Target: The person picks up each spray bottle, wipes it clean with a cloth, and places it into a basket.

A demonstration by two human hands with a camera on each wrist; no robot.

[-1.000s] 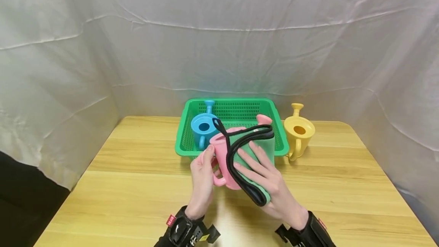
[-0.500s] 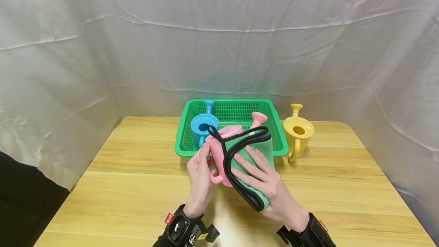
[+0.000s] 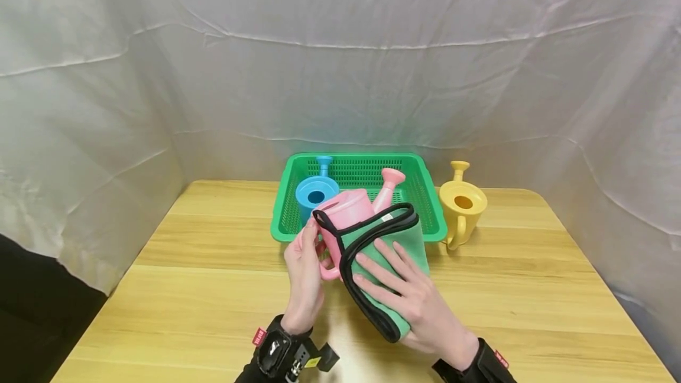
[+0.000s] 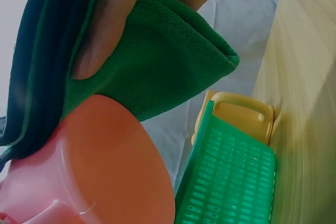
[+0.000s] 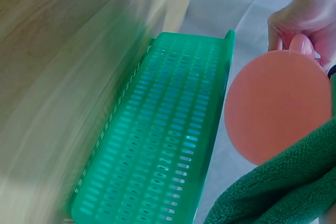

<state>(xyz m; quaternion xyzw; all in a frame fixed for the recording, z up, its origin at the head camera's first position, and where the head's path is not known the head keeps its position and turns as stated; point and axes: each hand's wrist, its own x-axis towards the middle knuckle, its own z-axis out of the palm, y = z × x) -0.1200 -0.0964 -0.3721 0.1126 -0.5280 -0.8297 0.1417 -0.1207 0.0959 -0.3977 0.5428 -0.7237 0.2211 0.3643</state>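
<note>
My left hand (image 3: pixel 302 282) grips the handle of a pink watering can (image 3: pixel 348 207), which is held up tilted in front of the basket. Against the can's side, my right hand (image 3: pixel 420 306) holds a folded green cloth (image 3: pixel 414 235) with black edging, four fingers laid across it. The left wrist view shows the right hand's thumb or a finger (image 4: pixel 102 40) pressing the cloth close to the can's round base (image 4: pixel 121 161). In the right wrist view, left-hand fingers (image 5: pixel 304 17) close round the handle above the base. The cloth covers part of the can's body.
A green perforated basket (image 3: pixel 279 217) stands at the back of the wooden table (image 3: pixel 202 294), with a blue watering can (image 3: pixel 331 187) in its left part. Right beside the basket is a yellow watering can (image 3: pixel 475 213). A pale fabric backdrop (image 3: pixel 340 93) rises behind and at the sides.
The pink can has turned and shifted left, its spout moving left over the basket. The right hand and cloth have slid left and slightly down along it. The left hand moved slightly left.
</note>
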